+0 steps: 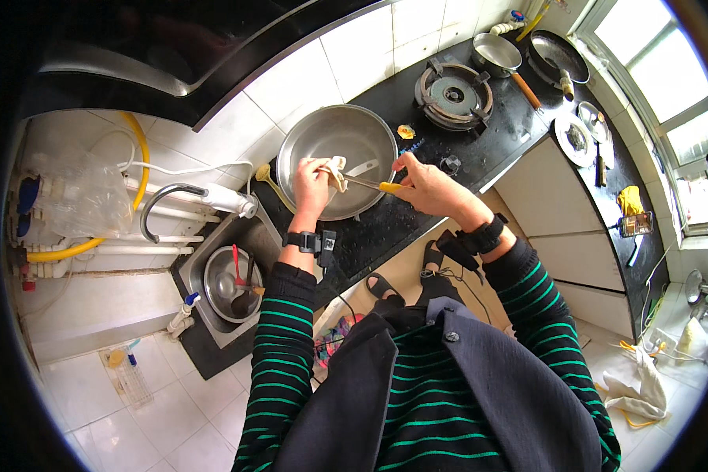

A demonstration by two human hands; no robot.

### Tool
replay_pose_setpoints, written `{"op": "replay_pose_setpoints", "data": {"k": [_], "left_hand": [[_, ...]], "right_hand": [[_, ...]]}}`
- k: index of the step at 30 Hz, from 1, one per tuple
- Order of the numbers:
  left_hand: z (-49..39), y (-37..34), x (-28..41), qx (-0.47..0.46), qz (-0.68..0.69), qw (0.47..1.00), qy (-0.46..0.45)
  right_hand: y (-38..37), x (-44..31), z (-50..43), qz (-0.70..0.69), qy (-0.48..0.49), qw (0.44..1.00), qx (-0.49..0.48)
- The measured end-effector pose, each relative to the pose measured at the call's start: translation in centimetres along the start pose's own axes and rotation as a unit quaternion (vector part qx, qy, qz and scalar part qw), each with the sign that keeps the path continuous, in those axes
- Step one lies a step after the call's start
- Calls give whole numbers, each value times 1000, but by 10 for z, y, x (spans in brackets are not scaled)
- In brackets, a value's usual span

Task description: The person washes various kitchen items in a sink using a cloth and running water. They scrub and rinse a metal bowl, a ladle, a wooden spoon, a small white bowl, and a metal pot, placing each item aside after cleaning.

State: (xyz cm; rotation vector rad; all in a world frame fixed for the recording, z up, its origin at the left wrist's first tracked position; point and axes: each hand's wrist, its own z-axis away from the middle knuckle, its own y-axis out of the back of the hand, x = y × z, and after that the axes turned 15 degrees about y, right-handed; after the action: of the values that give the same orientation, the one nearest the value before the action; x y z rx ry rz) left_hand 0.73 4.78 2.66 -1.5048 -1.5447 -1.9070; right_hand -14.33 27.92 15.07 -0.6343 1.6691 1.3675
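Note:
Over a large stainless steel basin (307, 135) on the black counter, my left hand (311, 186) pinches a crumpled pale cloth (337, 174). The cloth is around the far end of a thin metal utensil (363, 180) with a yellow handle (390, 187). My right hand (428, 186) holds the utensil by this handle, its index finger raised. The kind of utensil cannot be told, as its end is hidden by the cloth. A flat, light metallic piece shows inside the basin below the utensil.
Left of the basin is a sink (265, 227) with a metal bowl (212, 277) of utensils under a curved faucet (174, 187). To the right stand a gas burner (454, 94), a saucepan (497, 52), a frying pan (557, 56) and a white plate (572, 154).

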Motion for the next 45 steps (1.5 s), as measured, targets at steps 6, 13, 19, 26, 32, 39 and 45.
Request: {"op": "replay_pose_setpoints", "data": {"k": [6, 13, 19, 26, 32, 39, 45], "left_hand": [[-11, 39, -14, 62, 158, 974, 152], [-11, -17, -27, -54, -102, 993, -38], [-30, -23, -26, -77, -66, 991, 89], [-47, -22, -45, -111, 202, 901, 367], [-26, -10, -47, -205, 304, 887, 279], [30, 37, 5, -68, 226, 953, 188], [95, 114, 14, -123, 527, 786, 298]], "right_hand": [[-15, 18, 18, 143, 50, 988, 4], [-31, 2, 31, 198, 75, 977, 18], [-29, -10, 58, 227, 112, 966, 44], [-23, -7, 74, 256, 97, 959, 77], [-16, 3, 66, 224, 86, 957, 162], [-36, -23, 36, -184, -63, 977, 85], [-108, -62, -11, -442, -86, 884, -127]]}}
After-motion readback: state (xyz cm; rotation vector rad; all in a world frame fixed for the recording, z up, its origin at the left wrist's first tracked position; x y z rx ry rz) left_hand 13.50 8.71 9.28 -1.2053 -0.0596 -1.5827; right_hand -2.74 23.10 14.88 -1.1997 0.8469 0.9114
